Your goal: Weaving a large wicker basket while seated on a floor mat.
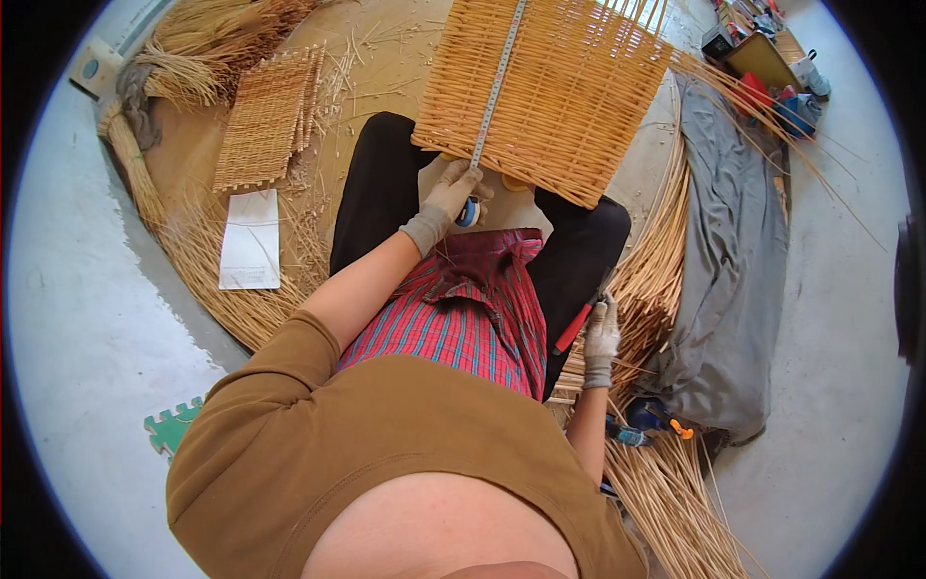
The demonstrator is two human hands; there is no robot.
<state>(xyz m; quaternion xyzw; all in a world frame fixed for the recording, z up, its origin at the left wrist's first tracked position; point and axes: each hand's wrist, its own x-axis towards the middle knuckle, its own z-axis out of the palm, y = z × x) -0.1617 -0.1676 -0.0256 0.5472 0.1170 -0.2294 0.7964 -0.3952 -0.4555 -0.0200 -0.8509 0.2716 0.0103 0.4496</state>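
A woven wicker panel [569, 96] leans across my knees, with loose stake ends at its far edge. Along it runs the pale blade of a tape measure [497, 87]. My left hand [451, 193], in a whitish work glove, is closed around the tape measure's blue and white case at the panel's near edge. By my right thigh, my gloved right hand [603, 333] is closed on a red-handled tool [572, 330]. The tool's dark end points away from me, and its exact kind is hard to make out.
Bundled wicker rods [656, 280] lie to my right beside a grey cloth [733, 251]. On the left are stacked woven pieces [265, 125], a white paper [250, 241] and more rods [217, 285]. A green foam mat piece [174, 427] lies near left. Boxes [762, 63] stand far right.
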